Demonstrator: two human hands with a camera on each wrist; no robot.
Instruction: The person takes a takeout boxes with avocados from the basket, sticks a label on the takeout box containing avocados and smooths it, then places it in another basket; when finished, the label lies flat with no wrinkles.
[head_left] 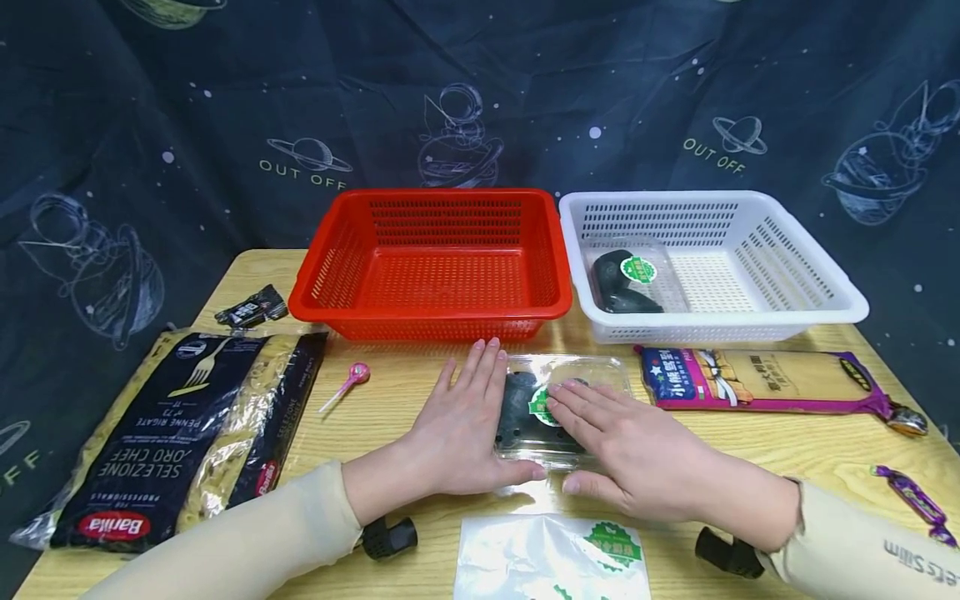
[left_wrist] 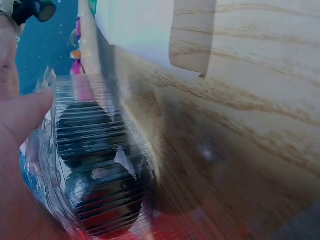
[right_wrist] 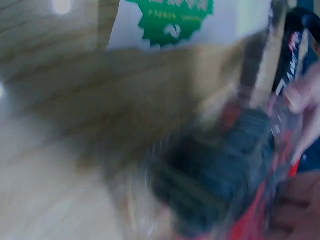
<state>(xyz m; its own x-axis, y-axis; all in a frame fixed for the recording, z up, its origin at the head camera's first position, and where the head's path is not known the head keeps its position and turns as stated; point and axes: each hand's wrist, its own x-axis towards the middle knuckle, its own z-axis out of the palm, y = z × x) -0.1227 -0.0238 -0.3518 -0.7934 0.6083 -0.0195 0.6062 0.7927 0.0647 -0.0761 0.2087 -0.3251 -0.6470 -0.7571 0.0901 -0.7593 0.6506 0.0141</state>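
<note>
A clear plastic clamshell box (head_left: 600, 371) with dark rounded items inside lies on the table between both hands. My left hand (head_left: 459, 433) rests along its left side, fingers extended and thumb at the near edge. Straight fingers of my right hand (head_left: 637, 442) press on the lid over a round green sticker (head_left: 540, 405), partly covering it. From the side, the left wrist view shows the ribbed wall of the box (left_wrist: 100, 165); the right wrist view of it is blurred. Just in front of the hands lies a white backing sheet (head_left: 517, 558) with green stickers.
Behind stand a red basket (head_left: 427, 327) and a white basket (head_left: 817, 317), the latter holding a similar stickered box (head_left: 663, 258). Penne bag (head_left: 180, 433), lollipop (head_left: 360, 372) and black-wrapped snack (head_left: 253, 308) lie left. A pasta packet (head_left: 765, 379) and purple-wrapped candy (head_left: 913, 498) lie right.
</note>
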